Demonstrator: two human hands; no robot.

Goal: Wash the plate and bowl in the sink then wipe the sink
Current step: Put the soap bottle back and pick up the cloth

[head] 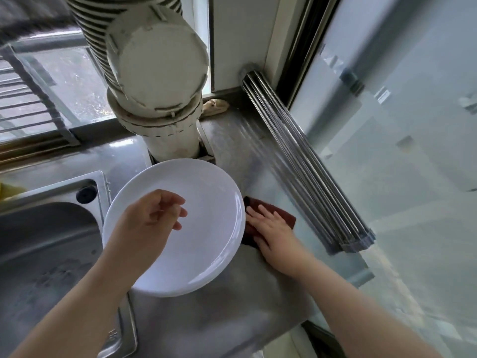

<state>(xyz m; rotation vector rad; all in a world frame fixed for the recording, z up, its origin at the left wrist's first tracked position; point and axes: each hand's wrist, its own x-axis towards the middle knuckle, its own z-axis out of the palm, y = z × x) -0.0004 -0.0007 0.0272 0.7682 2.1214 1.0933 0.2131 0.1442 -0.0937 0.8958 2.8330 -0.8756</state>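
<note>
Relaxed, empty, the left hand (152, 218) is held above the white plate (206, 244) — beside it, a dark cloth (284, 215) is pressed flat on the tabletop (232, 319) by the right hand (273, 233).

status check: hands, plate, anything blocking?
Left hand over white plate, fingers loosely curled, no grip. Right hand flat on dark red cloth. Plate on counter beside sink. Bowl not in view; nothing blocking.

A home kitchen: steel sink (38, 244), metal counter (232, 306), window-side vent duct (154, 60).
</note>
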